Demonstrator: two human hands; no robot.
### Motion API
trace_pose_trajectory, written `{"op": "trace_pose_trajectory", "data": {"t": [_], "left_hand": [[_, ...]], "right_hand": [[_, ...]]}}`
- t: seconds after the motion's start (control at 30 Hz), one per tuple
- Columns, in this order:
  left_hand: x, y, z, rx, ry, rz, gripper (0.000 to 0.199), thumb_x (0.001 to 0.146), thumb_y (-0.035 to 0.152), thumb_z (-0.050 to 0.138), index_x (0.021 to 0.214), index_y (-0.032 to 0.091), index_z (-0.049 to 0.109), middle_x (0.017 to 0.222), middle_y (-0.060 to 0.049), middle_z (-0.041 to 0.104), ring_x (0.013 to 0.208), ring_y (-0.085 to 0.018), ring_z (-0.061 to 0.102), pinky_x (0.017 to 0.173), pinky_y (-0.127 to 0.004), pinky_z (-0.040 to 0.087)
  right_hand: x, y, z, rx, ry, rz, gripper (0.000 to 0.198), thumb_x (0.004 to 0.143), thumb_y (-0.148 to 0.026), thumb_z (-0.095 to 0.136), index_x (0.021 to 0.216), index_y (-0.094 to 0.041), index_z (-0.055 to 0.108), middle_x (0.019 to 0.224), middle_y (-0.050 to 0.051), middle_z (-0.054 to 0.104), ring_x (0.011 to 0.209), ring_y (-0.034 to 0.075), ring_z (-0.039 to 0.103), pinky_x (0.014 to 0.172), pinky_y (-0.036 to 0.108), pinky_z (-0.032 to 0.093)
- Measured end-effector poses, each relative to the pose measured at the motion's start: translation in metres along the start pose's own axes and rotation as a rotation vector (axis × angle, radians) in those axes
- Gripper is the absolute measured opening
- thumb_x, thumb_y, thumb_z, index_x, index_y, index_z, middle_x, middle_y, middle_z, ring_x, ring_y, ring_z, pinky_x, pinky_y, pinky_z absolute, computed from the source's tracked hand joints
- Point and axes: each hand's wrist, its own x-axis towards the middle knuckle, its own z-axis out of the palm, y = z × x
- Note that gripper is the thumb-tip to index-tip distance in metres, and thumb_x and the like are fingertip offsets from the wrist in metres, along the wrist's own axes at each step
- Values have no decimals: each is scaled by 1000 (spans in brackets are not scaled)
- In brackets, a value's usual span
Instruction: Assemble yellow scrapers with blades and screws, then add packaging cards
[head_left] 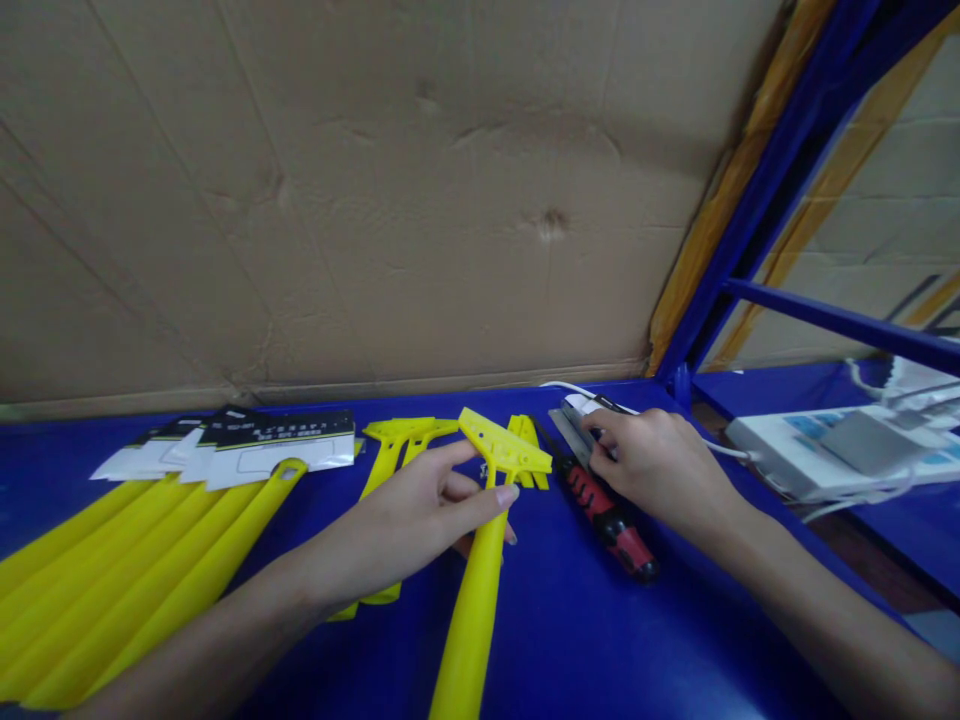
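My left hand (442,505) is closed around the neck of a yellow plastic scraper (484,560), its wide head tilted up past my thumb. At the right, the curled fingers of my right hand (660,455) pinch at flat grey metal blades (574,436); how many they grip is hidden. A red and black screwdriver (607,515) lies on the blue table just below that hand. Small yellow plastic pieces (529,450) sit between the scraper head and the screwdriver. Behind my left hand lie more yellow scrapers (382,460), partly covered by it.
Several yellow handles (165,570) with black and white cards (281,445) lie fanned on the blue table (592,650) at the left. A cardboard wall (420,200) closes off the back. Blue metal posts (739,260) and a white power strip (795,455) with cables stand right.
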Motion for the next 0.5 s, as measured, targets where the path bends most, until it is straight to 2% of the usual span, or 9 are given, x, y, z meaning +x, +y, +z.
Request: {"op": "trace_pose_trajectory", "data": {"t": [0.1, 0.17, 0.2, 0.27, 0.33, 0.4, 0.5], "left_hand": [[0, -1, -3, 9, 6, -2, 49, 90, 57, 71, 118, 19, 60, 87, -6, 83, 83, -21, 78, 72, -29, 58], [-2, 0, -6, 5, 0, -4, 46, 90, 56, 71, 116, 19, 61, 87, -6, 83, 81, -21, 77, 71, -30, 58], [-3, 1, -8, 3, -14, -1, 43, 91, 54, 71, 115, 20, 61, 88, -5, 83, 82, -21, 77, 72, -30, 58], [-7, 4, -12, 7, -61, 12, 37, 92, 49, 72, 114, 21, 62, 90, -5, 83, 83, -20, 77, 75, -30, 58], [-11, 8, -15, 11, -109, 15, 31, 92, 44, 73, 112, 22, 62, 91, -3, 83, 86, -20, 78, 77, -29, 57], [-13, 11, -18, 11, -135, 10, 29, 92, 44, 73, 110, 23, 62, 93, -3, 83, 90, -20, 78, 79, -30, 57], [-14, 13, -20, 14, -145, 2, 31, 92, 49, 72, 107, 23, 62, 96, -3, 83, 92, -21, 78, 81, -32, 57]], "right_hand": [[-2, 2, -2, 154, 177, 48, 26, 86, -17, 63, 104, -23, 80, 78, 7, 82, 74, 32, 79, 60, 35, 47], [-5, 0, -5, 448, 309, 67, 19, 87, -21, 65, 99, -21, 79, 79, 7, 83, 74, 29, 80, 64, 34, 52], [-6, -2, -7, 652, 324, 73, 15, 87, -25, 68, 97, -21, 78, 80, 7, 83, 74, 28, 80, 65, 33, 55], [-9, -7, -11, 1071, 215, 87, 19, 83, -32, 77, 98, -21, 77, 80, 6, 84, 73, 25, 80, 65, 31, 58], [-11, -13, -14, 1350, 57, 112, 31, 74, -35, 87, 100, -21, 76, 79, 5, 84, 70, 24, 80, 63, 29, 60], [-12, -18, -15, 1481, -16, 131, 36, 67, -34, 93, 97, -22, 77, 77, 5, 84, 67, 22, 79, 62, 28, 61], [-13, -22, -15, 1556, -50, 138, 36, 63, -31, 97, 92, -21, 77, 75, 4, 83, 66, 21, 79, 61, 25, 60]]}}
